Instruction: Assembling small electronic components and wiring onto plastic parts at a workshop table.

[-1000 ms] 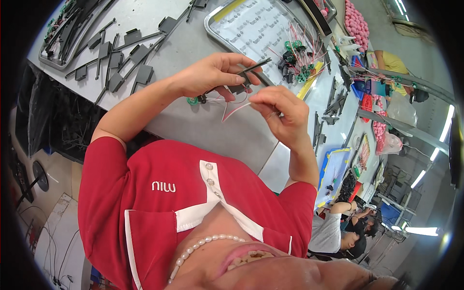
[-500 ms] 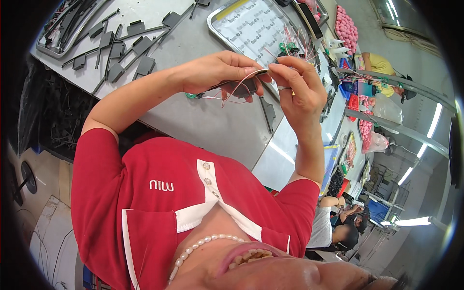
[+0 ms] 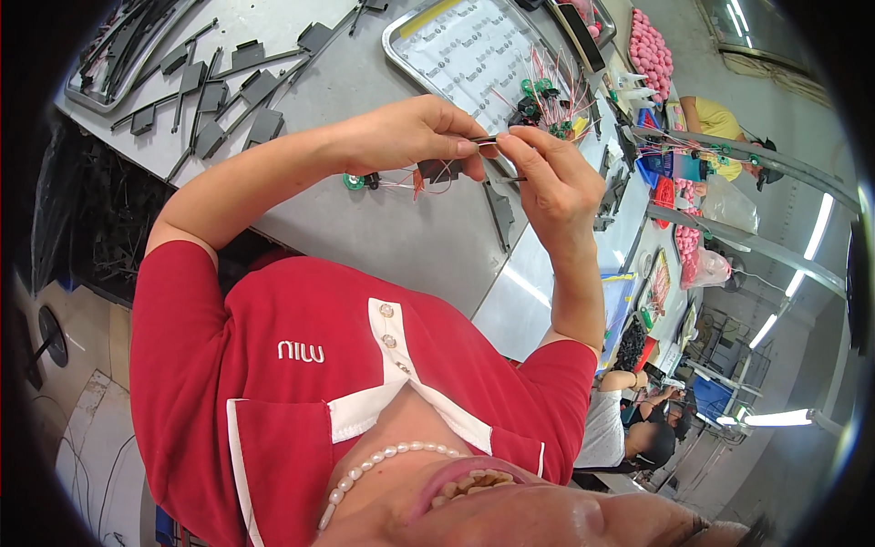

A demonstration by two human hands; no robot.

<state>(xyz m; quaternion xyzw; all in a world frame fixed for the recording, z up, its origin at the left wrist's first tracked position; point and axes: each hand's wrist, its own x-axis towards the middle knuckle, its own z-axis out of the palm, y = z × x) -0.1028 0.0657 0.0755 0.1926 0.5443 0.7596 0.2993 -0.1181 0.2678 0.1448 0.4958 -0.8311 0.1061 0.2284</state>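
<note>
My left hand [image 3: 410, 137] is closed on a dark grey plastic part [image 3: 441, 170] that has a flat block and a narrow arm. Thin red and white wires loop below it, with a small reddish piece [image 3: 417, 186] and a round green board [image 3: 353, 181] dangling from them. My right hand [image 3: 558, 178] pinches at the end of the narrow arm, close to the left fingertips. A short thin rod [image 3: 510, 180] sticks out from under the right fingers; its kind is unclear. What exactly lies between the right fingertips is hidden.
Several similar grey parts [image 3: 260, 87] lie across the table at the left, beside a metal tray [image 3: 91, 96] of dark strips. Another tray [image 3: 401, 55] lies ahead, with green boards and wires [image 3: 547, 100] near it. One grey part [image 3: 499, 214] lies beneath my hands. Other people sit farther right.
The wire loop that stood over the grey part is now lower, and the green board hangs plainly in sight. My right hand has shifted slightly left and down, and its fingers have drawn closer together.
</note>
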